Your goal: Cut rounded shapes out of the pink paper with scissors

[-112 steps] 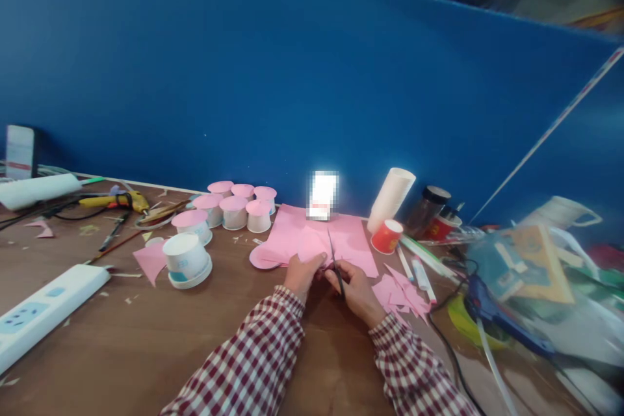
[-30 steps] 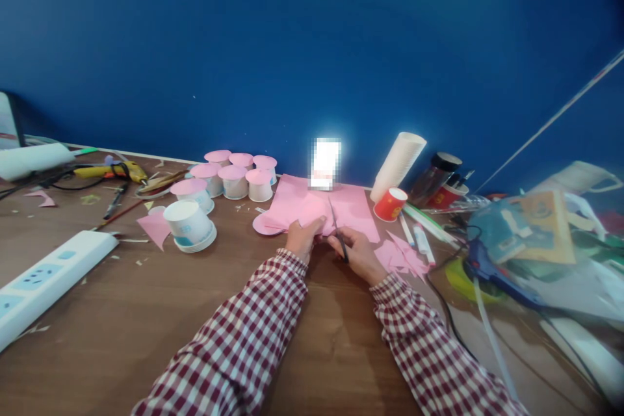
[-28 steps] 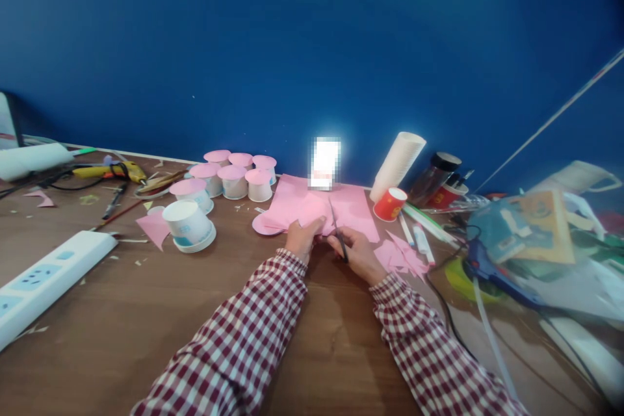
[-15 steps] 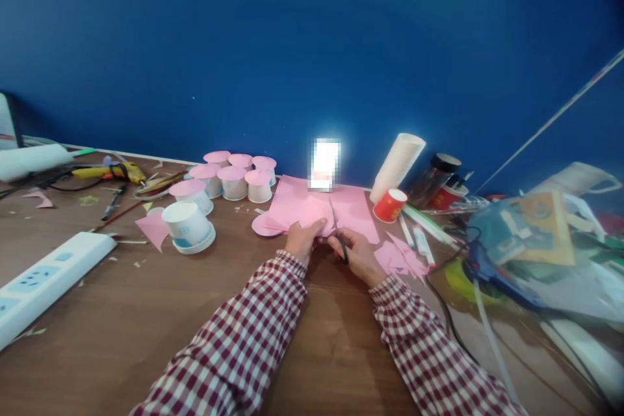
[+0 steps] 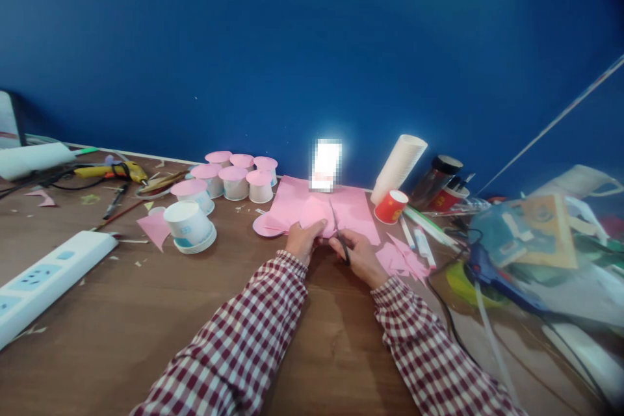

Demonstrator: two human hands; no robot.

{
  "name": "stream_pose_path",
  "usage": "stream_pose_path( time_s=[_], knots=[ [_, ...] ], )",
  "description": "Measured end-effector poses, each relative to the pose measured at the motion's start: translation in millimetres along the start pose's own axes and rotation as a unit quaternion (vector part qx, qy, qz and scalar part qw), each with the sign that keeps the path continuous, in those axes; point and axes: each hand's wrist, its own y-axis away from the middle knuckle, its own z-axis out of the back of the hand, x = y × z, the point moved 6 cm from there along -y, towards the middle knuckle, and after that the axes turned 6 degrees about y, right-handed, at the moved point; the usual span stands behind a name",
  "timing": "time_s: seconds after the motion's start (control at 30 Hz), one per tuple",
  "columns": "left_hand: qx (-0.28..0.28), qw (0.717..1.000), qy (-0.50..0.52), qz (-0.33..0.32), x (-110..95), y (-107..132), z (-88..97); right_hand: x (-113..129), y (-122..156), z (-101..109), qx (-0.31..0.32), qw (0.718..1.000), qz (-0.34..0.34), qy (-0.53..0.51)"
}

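Observation:
My left hand pinches a small piece of pink paper above the wooden table. My right hand grips small scissors, their blades pointing up and away into the pink piece. Both hands hover over a larger pink sheet lying flat near the blue wall. A pink paper disc lies just left of my left hand.
Several pink-topped white cups stand at the back left, a white paper cup nearer. Pink scraps, a red cup, a stack of white cups, a blue glue gun and clutter fill the right. A power strip lies left.
Since 3.7 s ago the view has tilted down a little. In the last second my hands, the scissors and the pink piece have stayed almost still.

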Motion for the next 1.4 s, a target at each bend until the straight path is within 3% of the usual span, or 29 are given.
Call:
stream_pose_path(
  time_s=[1.4],
  knots=[
    [-0.031,0.999,-0.026,0.010,0.6,-2.7,5.0,-3.8,-0.7,-0.7,0.013,1.000,-0.001,-0.001]
  ],
)
